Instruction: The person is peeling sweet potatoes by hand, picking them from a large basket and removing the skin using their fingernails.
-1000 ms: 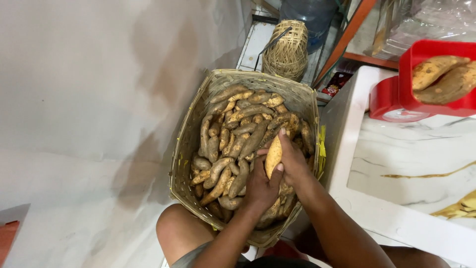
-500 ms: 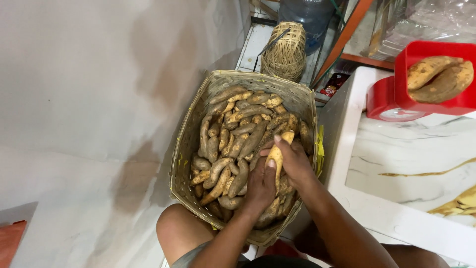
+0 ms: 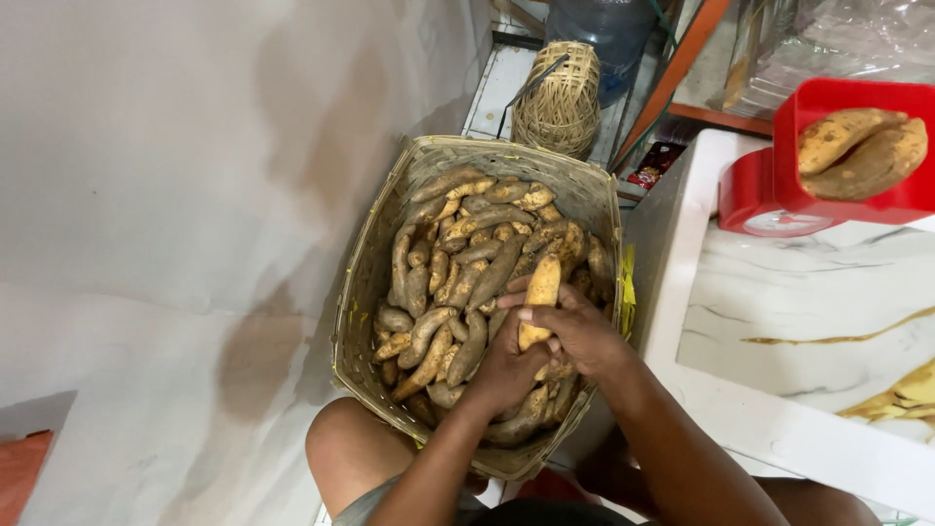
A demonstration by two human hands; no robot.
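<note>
Since the earlier frames the pale sweet potato [image 3: 541,297] has tilted from leaning left to standing nearly upright, and both hands have closed further round its lower half. The left hand [image 3: 506,365] clasps it from below and the left; the right hand [image 3: 581,329] wraps it from the right, fingers [image 3: 539,314] laid across its middle. Both grips are clenched on that one tuber, which sits just above the heap at the right side of the woven basket [image 3: 365,292]. A bare knee [image 3: 346,453] presses against the basket's near rim. The heap of brown sweet potatoes [image 3: 458,282] fills the basket and lies directly beneath the hands. To the right, touching or just beside the basket, stands a white marble-patterned counter [image 3: 779,331]. Farther on it sits a red scale [image 3: 760,190] whose tray [image 3: 847,200] carries two large tubers [image 3: 862,151]. Beyond the basket, a smaller wicker basket [image 3: 560,97] stands on the floor, with a blue water bottle [image 3: 614,29] behind it.
</note>
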